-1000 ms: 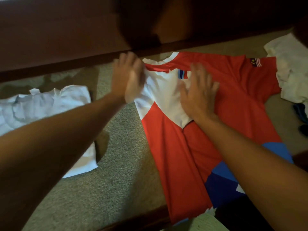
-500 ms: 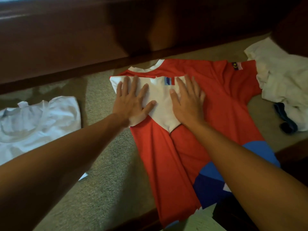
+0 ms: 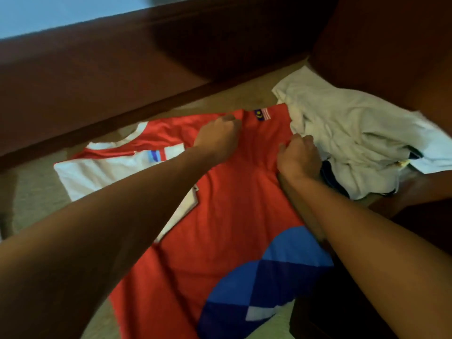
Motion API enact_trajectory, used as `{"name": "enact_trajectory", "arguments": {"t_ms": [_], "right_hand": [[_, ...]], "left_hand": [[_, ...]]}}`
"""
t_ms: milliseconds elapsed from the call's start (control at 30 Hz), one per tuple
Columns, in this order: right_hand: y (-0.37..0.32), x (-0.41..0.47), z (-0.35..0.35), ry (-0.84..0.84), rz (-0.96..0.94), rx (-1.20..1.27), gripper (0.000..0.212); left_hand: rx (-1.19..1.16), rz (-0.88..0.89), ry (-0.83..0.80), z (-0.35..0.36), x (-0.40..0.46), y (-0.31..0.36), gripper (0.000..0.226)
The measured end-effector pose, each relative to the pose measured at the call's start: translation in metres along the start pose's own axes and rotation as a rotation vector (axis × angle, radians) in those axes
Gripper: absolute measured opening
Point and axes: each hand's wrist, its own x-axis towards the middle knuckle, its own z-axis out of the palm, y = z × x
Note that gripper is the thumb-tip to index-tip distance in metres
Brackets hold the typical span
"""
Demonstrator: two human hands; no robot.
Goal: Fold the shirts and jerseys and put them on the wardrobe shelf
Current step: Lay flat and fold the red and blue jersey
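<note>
- Spread flat on the carpet [image 3: 39, 189]: red jersey [image 3: 227, 206], white sleeve folded in at 9 o'clock.
- Left hand [image 3: 217, 137], fingers curled, pinching the far sleeve at 12 o'clock.
- Right hand [image 3: 297, 159] gripping its edge at 2 o'clock.
- Heaped just beside, at 2 o'clock: white shirts [image 3: 354, 133].

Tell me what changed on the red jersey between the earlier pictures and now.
Both hands left the folded white sleeve, where they had pressed flat, and moved right to the other sleeve. The left hand now pinches the jersey at the shoulder seam; the right hand grips the sleeve's lower edge. The first fold stayed in place, and the white pile of clothes stayed beside the jersey.
</note>
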Motion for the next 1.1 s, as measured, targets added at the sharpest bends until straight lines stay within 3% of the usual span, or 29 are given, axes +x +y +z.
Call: {"name": "enact_trajectory", "arguments": {"t_ms": [100, 267, 400, 433, 500, 567, 633, 667, 733, 833, 900, 967, 1100], "right_hand": [[0.009, 0.017, 0.002, -0.028, -0.051, -0.107, 0.04], [0.013, 0.022, 0.01, 0.086, -0.283, -0.104, 0.018], [0.009, 0.018, 0.008, 0.171, -0.345, 0.101, 0.02], [0.006, 0.014, 0.008, 0.18, -0.37, 0.161, 0.019], [-0.006, 0.002, 0.008, 0.153, -0.464, 0.276, 0.018], [-0.019, -0.011, 0.01, 0.14, -0.586, 0.342, 0.019], [-0.031, -0.025, 0.008, 0.142, -0.648, 0.383, 0.019], [-0.038, -0.031, 0.007, 0.141, -0.665, 0.405, 0.019], [-0.049, -0.042, 0.008, 0.139, -0.7, 0.429, 0.023], [-0.063, -0.063, 0.012, 0.121, -0.764, 0.418, 0.031], [-0.071, -0.079, 0.013, 0.122, -0.804, 0.412, 0.035], [-0.08, -0.094, 0.014, 0.136, -0.818, 0.458, 0.04], [-0.096, -0.125, 0.011, 0.054, -0.706, 0.556, 0.049]], "left_hand": [[-0.083, -0.081, -0.073, 0.014, 0.052, 0.015, 0.031], [-0.185, -0.189, -0.218, 0.026, 0.087, 0.037, 0.044], [-0.435, -0.288, 0.023, 0.019, 0.078, 0.047, 0.026], [-0.512, -0.345, 0.052, 0.014, 0.075, 0.05, 0.034], [-0.723, -0.492, -0.034, 0.002, 0.071, 0.055, 0.051], [-0.791, -0.583, -0.112, -0.01, 0.067, 0.051, 0.051], [-0.657, -0.582, -0.144, -0.028, 0.063, 0.039, 0.054], [-0.606, -0.572, -0.169, -0.037, 0.059, 0.033, 0.069], [-0.668, -0.553, -0.296, -0.056, 0.047, 0.023, 0.097], [-0.78, -0.494, -0.443, -0.075, 0.025, 0.009, 0.112], [-0.631, -0.445, -0.426, -0.081, 0.013, -0.003, 0.109], [-0.538, -0.451, -0.334, -0.085, 0.0, -0.016, 0.089], [-0.643, -0.525, -0.115, -0.08, -0.028, -0.055, 0.05]]}}
